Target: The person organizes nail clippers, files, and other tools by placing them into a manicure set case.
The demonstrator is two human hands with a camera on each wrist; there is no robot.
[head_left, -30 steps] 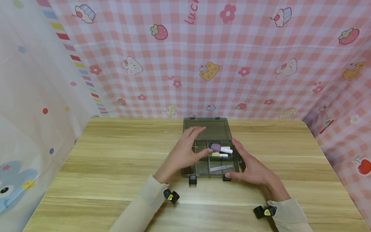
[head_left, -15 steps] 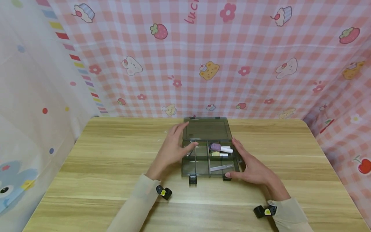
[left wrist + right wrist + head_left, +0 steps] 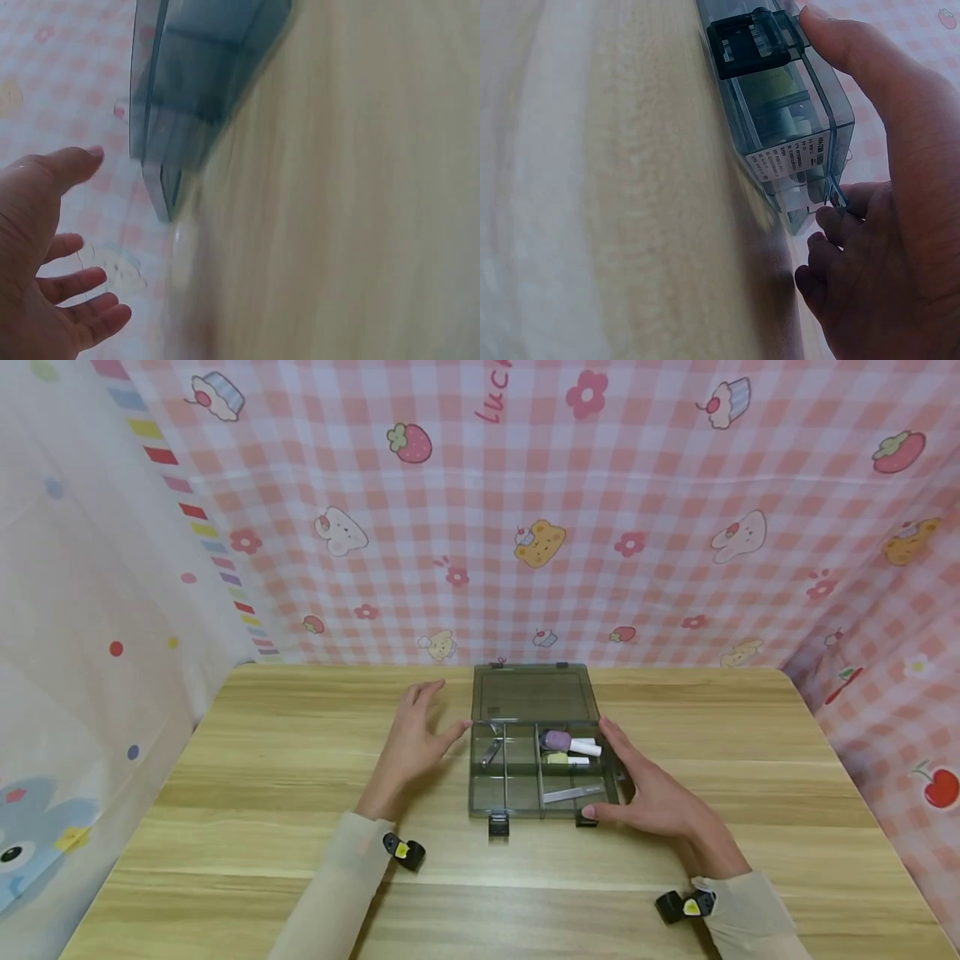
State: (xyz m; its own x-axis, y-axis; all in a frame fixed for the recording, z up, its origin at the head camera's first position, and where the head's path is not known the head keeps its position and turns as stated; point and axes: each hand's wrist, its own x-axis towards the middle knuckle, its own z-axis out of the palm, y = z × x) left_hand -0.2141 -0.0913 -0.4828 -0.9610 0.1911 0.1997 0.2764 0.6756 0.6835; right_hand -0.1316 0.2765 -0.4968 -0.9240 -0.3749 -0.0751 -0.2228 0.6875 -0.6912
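Note:
A clear grey compartment box lies on the table, its lid folded back behind it. Purple and yellow nail polish bottles with white caps lie in its right rear part. In front of them is a flat silver strip. A nail clipper sits in the left rear compartment. My right hand holds the box's right end, thumb at the front latch and fingers at the back corner. My left hand is left of the box, holding nothing, fingers relaxed and spread, the thumb tip near the box's left side.
The wooden table meets a pink checked cloth just behind the lid. More cloth hangs at both sides. Two black front latches hang down from the box. A white printed label is on its right end.
My left hand has drawn back left from over the box to the table beside it, uncovering the nail clipper and left compartments. The right hand and box stay in place.

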